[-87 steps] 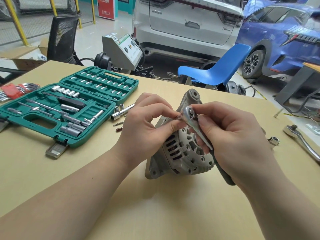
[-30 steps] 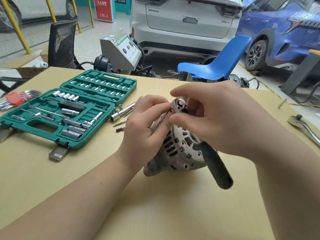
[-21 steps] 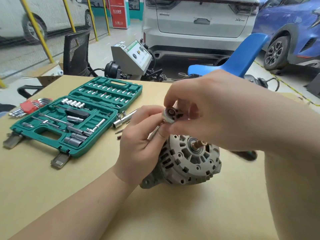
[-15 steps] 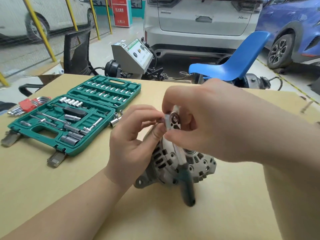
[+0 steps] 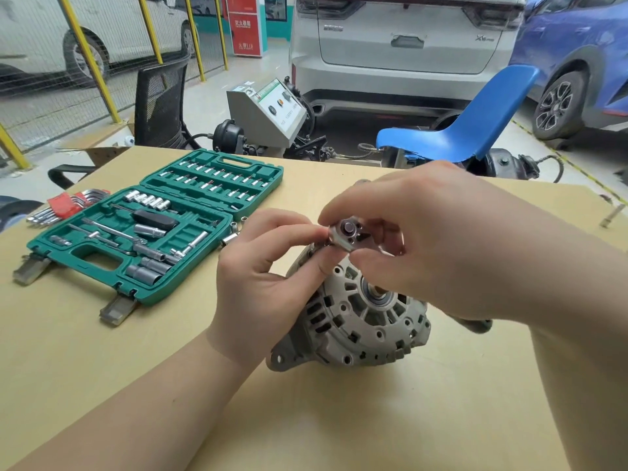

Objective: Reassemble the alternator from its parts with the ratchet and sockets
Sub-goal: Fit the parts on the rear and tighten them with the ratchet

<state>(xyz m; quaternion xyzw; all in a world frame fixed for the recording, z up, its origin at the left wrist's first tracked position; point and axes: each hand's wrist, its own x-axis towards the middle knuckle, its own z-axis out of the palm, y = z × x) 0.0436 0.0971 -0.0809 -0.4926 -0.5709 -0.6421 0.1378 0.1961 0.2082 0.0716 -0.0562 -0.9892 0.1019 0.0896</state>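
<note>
A grey cast alternator (image 5: 360,321) stands on its edge on the tan table, its vented face and shaft toward me. My right hand (image 5: 441,246) grips the head of a small ratchet (image 5: 348,232) above the alternator's top; the dark handle end (image 5: 475,326) pokes out under my right wrist. My left hand (image 5: 268,277) pinches at the ratchet head from the left with thumb and fingertips. Whatever sits under the head is hidden by my fingers.
An open green socket case (image 5: 149,229) lies at the left with several sockets and bits. Loose sockets (image 5: 234,232) rest beside it. Red-held hex keys (image 5: 64,207) lie at the far left edge. A blue chair (image 5: 469,130) and parked cars stand beyond the table.
The ratchet handle has swung from pointing down in front of the alternator round to the right, behind my right wrist. Both hands stay at the ratchet head.
</note>
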